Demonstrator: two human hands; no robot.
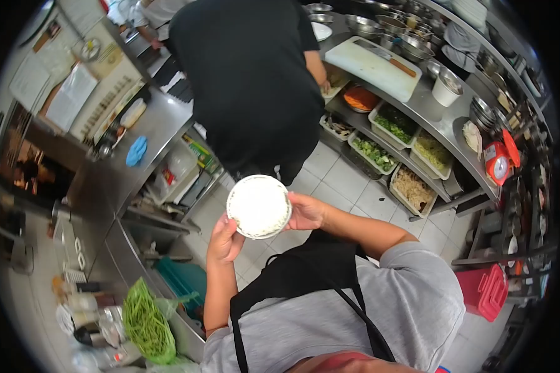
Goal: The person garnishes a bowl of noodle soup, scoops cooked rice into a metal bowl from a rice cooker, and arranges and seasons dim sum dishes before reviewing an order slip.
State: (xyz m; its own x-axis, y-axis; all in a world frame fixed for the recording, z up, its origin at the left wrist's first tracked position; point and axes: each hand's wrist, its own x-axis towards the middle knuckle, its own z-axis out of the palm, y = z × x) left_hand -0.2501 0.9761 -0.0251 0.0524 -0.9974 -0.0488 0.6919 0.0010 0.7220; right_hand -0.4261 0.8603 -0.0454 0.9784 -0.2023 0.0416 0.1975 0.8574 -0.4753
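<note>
A round white bowl (259,207) with a dark speckled pattern round its rim is held out in front of my chest. My left hand (224,239) grips its lower left edge, thumb on the rim. On the other side, my right hand (306,212) is closed on the right edge. The bowl's inside is so bright that I cannot make out what, if anything, lies in it. Most fingers are hidden beneath or behind it.
A person in black (249,87) stands bent just ahead. At right, a steel counter carries a cutting board (373,67), a knife (389,59) and a red scale (498,163), above trays of cut vegetables (373,154). Green beans (148,320) lie at lower left.
</note>
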